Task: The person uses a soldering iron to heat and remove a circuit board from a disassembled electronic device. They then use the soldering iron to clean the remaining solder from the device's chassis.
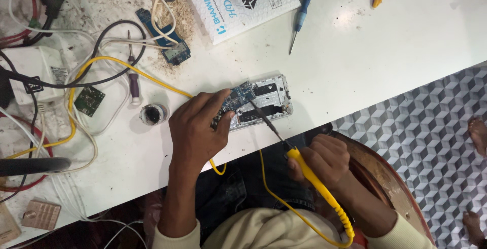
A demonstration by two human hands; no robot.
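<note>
An opened phone frame (271, 96) lies on the white table near its front edge, with a blue circuit board (238, 99) at its left end. My left hand (195, 129) rests on that end, fingers pressing the board. My right hand (324, 160) grips a yellow-handled soldering iron (312, 178). Its dark tip reaches up to the board's right edge. The iron's yellow cord (274, 193) loops down across my lap.
A small round tin of dark paste (152, 113) sits left of my left hand. Farther left lie a purple screwdriver (134, 81), a green board (90, 101), tangled cables and a white adapter (43, 71). A blue screwdriver (301, 15), a white box (243, 3) and another blue board (170, 46) lie behind.
</note>
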